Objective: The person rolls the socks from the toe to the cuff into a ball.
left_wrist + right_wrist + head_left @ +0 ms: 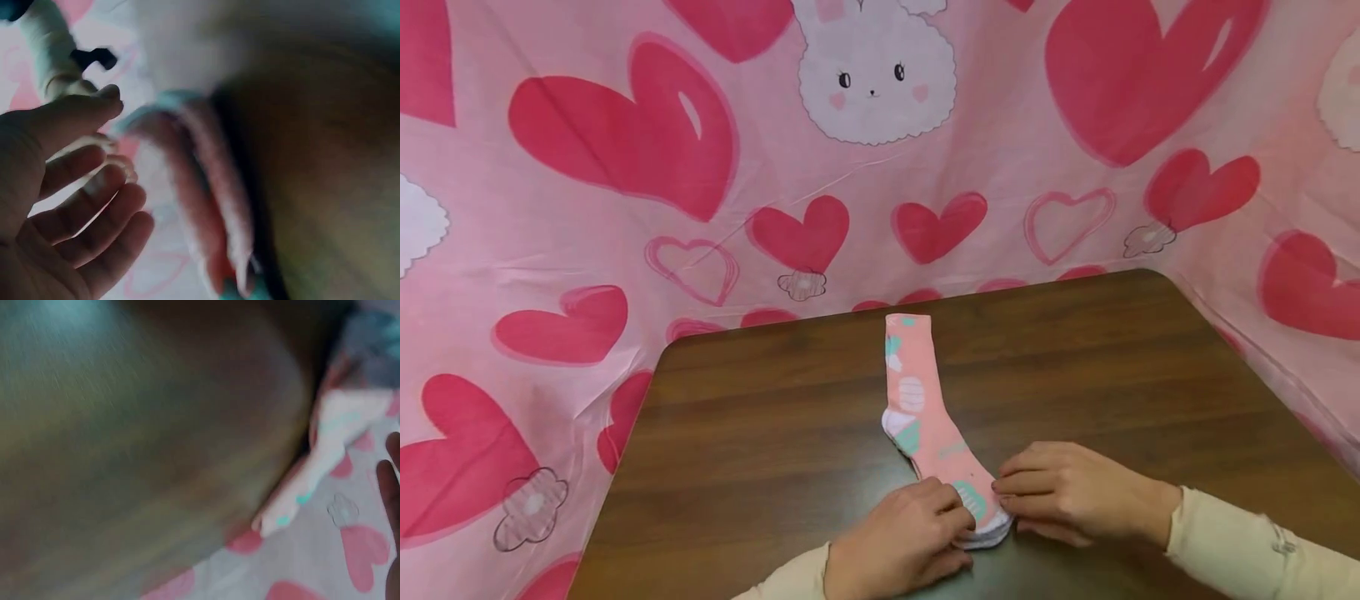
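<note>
A pair of pink socks (921, 375) with white heels and toes and mint-green and white patterns lies flat on the table, one on top of the other, cuffs toward the far edge. Beside the toe end, my left hand (902, 537) has its fingers at the left edge, loosely bent. My right hand (1075, 492) is at the opposite side, fingertips right at the toe. The left wrist view shows two sock layers (219, 162) next to relaxed, spread fingers (119, 212). Blurred at the right of the right wrist view are the socks and a few fingers (389, 481).
The brown wood-grain table (760, 433) has rounded far corners. Behind it and along both sides hangs a pink cloth (865, 179) printed with hearts and white bunny faces. Cream sleeves (1240, 533) cover both forearms.
</note>
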`<state>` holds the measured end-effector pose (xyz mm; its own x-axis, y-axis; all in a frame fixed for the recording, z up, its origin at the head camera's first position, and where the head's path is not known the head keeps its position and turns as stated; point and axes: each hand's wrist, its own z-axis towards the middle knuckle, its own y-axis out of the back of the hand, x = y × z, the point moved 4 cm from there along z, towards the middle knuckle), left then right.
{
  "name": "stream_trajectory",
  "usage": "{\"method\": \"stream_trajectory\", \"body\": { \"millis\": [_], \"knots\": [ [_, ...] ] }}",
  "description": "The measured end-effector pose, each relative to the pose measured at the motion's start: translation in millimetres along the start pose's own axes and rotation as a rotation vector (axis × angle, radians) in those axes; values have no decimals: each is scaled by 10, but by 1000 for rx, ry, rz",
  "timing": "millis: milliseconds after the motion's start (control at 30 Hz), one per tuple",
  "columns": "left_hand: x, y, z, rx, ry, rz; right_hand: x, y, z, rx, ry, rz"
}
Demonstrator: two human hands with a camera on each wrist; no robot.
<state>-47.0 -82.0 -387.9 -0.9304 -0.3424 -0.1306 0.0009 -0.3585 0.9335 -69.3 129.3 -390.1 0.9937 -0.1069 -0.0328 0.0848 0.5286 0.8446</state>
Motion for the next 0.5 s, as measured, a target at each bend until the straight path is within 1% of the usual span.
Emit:
{"method": "stream_trajectory", "body": {
  "millis": [33, 67, 133, 233, 333, 433, 500],
  "knots": [
    [-27, -44, 1, 23, -26, 81, 37, -47, -15, -19, 22, -14],
    [-49, -88, 3, 32, -54, 146, 68, -89, -28, -36, 43, -26],
    [-84, -169, 7, 49, -95, 259, 117, -164, -39, -69, 82, -42],
    [-114, -270, 6, 41, -155, 379, 167, -260, -58, -89, 130, -73],
    [-126, -351, -13, 38, -195, 439, 197, -353, -88, -77, 179, -120],
    [-136, -412, -32, 30, -210, 456, 210, -430, -131, -55, 204, -158],
    [-147, -444, -37, 17, -211, 470, 213, -468, -159, -48, 204, -176]
  ]
}}
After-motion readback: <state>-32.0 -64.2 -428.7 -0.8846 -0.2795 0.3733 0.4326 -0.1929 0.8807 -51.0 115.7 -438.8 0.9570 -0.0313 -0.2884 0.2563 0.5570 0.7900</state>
